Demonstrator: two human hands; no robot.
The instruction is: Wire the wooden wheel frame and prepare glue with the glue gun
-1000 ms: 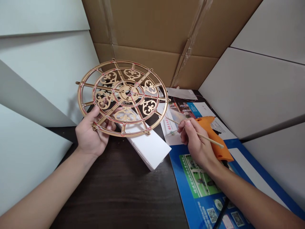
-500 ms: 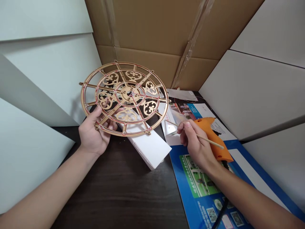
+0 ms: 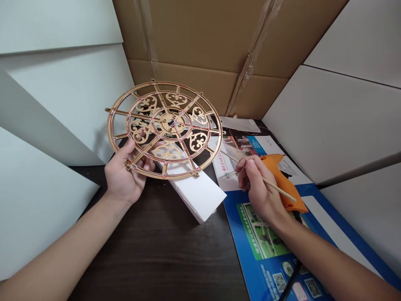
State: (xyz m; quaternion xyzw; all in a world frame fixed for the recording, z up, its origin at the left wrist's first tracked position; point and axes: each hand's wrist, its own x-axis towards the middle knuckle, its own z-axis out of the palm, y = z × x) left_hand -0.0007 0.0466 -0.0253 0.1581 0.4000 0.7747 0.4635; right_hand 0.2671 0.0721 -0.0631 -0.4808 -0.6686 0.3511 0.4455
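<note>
My left hand point(image 3: 124, 175) grips the lower left rim of a round gold openwork wheel point(image 3: 164, 129) with spokes, scroll ornaments and thin red lines, and holds it tilted above the dark table. My right hand point(image 3: 257, 188) pinches a thin wooden stick point(image 3: 275, 187) like a pen; the stick's far tip points toward the wheel's right edge, just short of it. An orange glue gun point(image 3: 282, 179) lies right behind my right hand on the papers.
A white box point(image 3: 196, 194) lies under the wheel on the dark wooden table point(image 3: 163, 251). Blue printed sheets point(image 3: 266, 246) cover the right side. A brown cardboard box point(image 3: 206, 50) stands at the back, with white panels point(image 3: 338, 117) on both sides.
My right hand has shifted slightly right and down with the stick. The wheel has barely moved.
</note>
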